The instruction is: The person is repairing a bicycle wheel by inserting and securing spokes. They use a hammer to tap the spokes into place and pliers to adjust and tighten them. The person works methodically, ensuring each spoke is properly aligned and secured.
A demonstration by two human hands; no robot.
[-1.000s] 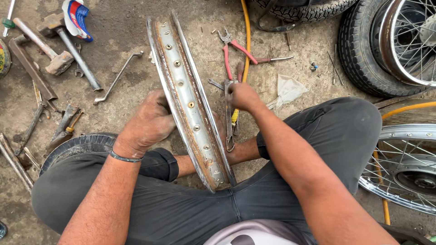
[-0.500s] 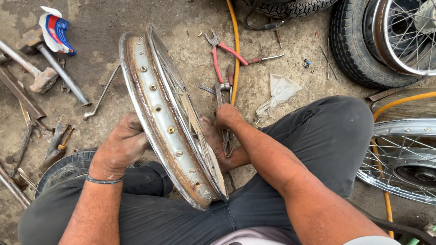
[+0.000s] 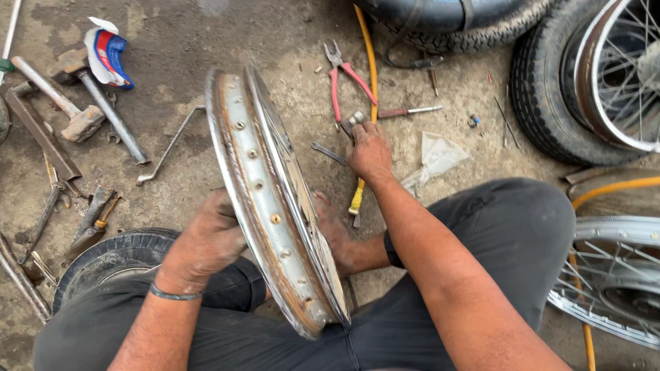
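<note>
Stained concrete floor (image 3: 206, 41), tools scattered toward its left and top edges. Head view: rusty bare steel wheel rim (image 3: 275, 206) is held upright on edge by the left hand (image 3: 206, 240), fingers wrapped on the rim's left flank. Since a second ago, the right hand (image 3: 370, 152) has been moved off the rim and up to the small metal tool beside the red-handled pliers (image 3: 344, 75); fingers curled over it, grip unconfirmed. Rim is now supported one-handed.

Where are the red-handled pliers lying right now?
The red-handled pliers lie on the ground near the top middle of the head view, just left of the yellow hose and just beyond the right hand.
</note>
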